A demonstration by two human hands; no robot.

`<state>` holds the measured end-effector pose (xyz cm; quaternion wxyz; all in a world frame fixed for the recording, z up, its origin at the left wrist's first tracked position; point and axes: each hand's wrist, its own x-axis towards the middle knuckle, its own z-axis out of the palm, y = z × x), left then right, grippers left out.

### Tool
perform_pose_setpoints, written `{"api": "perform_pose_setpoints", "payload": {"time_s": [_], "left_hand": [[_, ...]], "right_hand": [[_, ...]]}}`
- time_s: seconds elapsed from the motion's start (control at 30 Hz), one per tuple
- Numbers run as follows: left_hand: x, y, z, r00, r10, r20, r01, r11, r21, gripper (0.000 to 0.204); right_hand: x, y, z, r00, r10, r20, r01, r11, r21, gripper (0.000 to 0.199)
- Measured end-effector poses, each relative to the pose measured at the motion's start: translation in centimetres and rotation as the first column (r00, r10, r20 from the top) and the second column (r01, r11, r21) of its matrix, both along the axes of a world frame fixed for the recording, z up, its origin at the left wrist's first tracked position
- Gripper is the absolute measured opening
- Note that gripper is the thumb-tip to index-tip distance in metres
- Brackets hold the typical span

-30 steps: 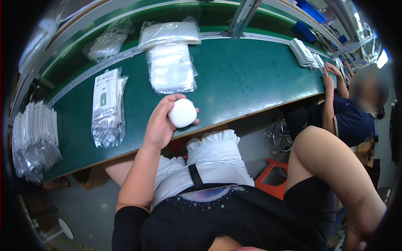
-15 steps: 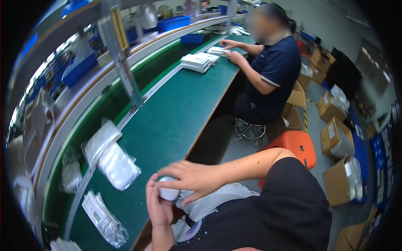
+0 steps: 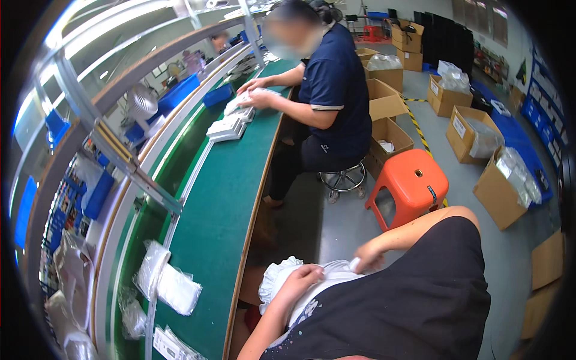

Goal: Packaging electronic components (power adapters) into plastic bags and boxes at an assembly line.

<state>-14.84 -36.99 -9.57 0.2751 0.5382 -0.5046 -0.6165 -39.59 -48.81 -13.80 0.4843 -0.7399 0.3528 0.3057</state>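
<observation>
My left hand [image 3: 300, 281] lies over my lap against white ruffled cloth [image 3: 277, 277], its fingers curled together. What they grip, if anything, is hidden. Beside my right thigh, my right hand [image 3: 372, 257] hangs low with its fingers closed on a small white object [image 3: 354, 264]. Only a bit of this object shows, so its kind is unclear. Nearest on the green workbench [image 3: 210, 240] are white items in clear plastic bags [image 3: 179, 290] and more flat bagged pieces [image 3: 171, 345] at its near end.
A co-worker [image 3: 336, 78] sits farther along the bench, handling white pieces beside a stack of white boxes [image 3: 227, 128]. An orange stool [image 3: 414, 174] stands to my right. Open cardboard boxes [image 3: 474, 135] line the floor. A metal post [image 3: 114, 147] rises at the bench's left.
My hands have parted: the right moved down and right, the left onto my lap. The white rounded object is no longer between them. The view has swung, showing more floor at right.
</observation>
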Motion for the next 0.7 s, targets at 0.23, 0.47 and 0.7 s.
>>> {"api": "perform_pose_setpoints", "payload": {"time_s": [0.23,0.47,0.7], "left_hand": [[-5.5,-2.8,2.9,0.72,-0.37,0.587,0.335,0.926,0.173,0.055],[-8.9,-3.6,1.2,0.629,-0.436,0.644,0.393,0.893,0.221,0.045],[-10.5,-2.2,0.6,0.723,-0.239,0.648,0.36,0.931,-0.058,0.026]], "right_hand": [[-3.4,-0.3,2.1,0.993,0.121,-0.003,-0.11,0.911,0.397,0.048],[-5.1,2.4,-1.8,0.901,-0.375,0.218,0.222,0.831,0.51,0.057],[-8.4,2.0,-2.7,0.892,-0.386,0.235,0.173,0.773,0.611,0.059]]}}
